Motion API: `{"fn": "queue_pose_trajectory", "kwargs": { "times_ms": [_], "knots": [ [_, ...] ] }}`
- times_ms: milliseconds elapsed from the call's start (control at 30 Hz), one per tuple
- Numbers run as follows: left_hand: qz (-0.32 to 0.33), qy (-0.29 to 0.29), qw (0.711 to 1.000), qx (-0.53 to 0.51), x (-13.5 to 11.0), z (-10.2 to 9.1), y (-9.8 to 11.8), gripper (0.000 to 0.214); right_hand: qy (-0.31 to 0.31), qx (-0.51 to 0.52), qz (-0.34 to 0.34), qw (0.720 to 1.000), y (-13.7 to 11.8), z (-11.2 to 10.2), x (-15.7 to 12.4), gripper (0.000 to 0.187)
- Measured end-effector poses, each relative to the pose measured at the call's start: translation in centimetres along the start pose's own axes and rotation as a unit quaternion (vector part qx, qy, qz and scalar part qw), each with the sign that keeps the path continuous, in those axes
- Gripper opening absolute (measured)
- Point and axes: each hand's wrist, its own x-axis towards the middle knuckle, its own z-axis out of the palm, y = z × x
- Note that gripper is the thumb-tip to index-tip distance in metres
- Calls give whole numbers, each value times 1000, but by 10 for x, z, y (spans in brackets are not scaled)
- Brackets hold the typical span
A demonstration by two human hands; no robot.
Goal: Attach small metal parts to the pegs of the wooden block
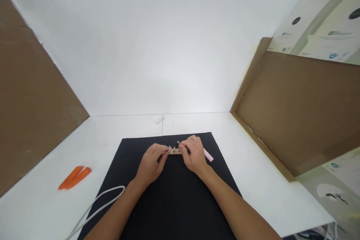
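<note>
Wooden strip (176,152) with small metal pegs (174,149) sits between the two hands, over the far part of a black mat (174,202). The left hand's (152,162) fingers are pinched together on its near-left end; the right hand's (194,153) fingers curl in at the other end, close to a peg, and whether they grip it cannot be told. Just beyond the right fingers lies a pale pink strip (208,155). Farther right, printed sheets (292,32) bear dark ovals, blue marks and lines of print too small to read, above a brown panel (303,112). Beneath the mat spreads a white desk (254,198), meeting a white wall (168,45) ahead of the fingers. Well left of them are two orange pieces (70,177), a looped white cable (104,206) and another brown panel (28,90).
</note>
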Motion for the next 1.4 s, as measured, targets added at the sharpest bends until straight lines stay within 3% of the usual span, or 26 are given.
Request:
{"fn": "queue_pose_trajectory", "kwargs": {
  "times_ms": [167,333,500,667,867,1067,1233,1400],
  "knots": [
    [10,4,1000,-6,-1,1,-1,14,-43,1,-102,994,-4,1,-1,20],
    [7,-7,1000,-8,-1,1,-2,12,7,-14,-28,999,-3,2,0,23],
    [8,-8,1000,-10,-2,1,-4,14,-34,-9,-108,994,-6,3,-1,18],
    [-5,-8,1000,-9,-3,2,-7,13,13,-27,-19,999,-2,0,1,22],
    [8,-10,1000,-9,-4,3,-8,14,-44,-18,-115,992,-7,3,-1,19],
    [-2,-6,1000,-10,-3,3,-7,12,22,-39,-6,999,-1,1,1,22],
    [8,-4,1000,-12,-3,3,-6,13,-45,-42,-121,991,-6,2,1,19],
    [-3,-9,1000,-11,-3,3,-7,12,17,-70,-26,997,-3,0,3,21]
  ]
}}
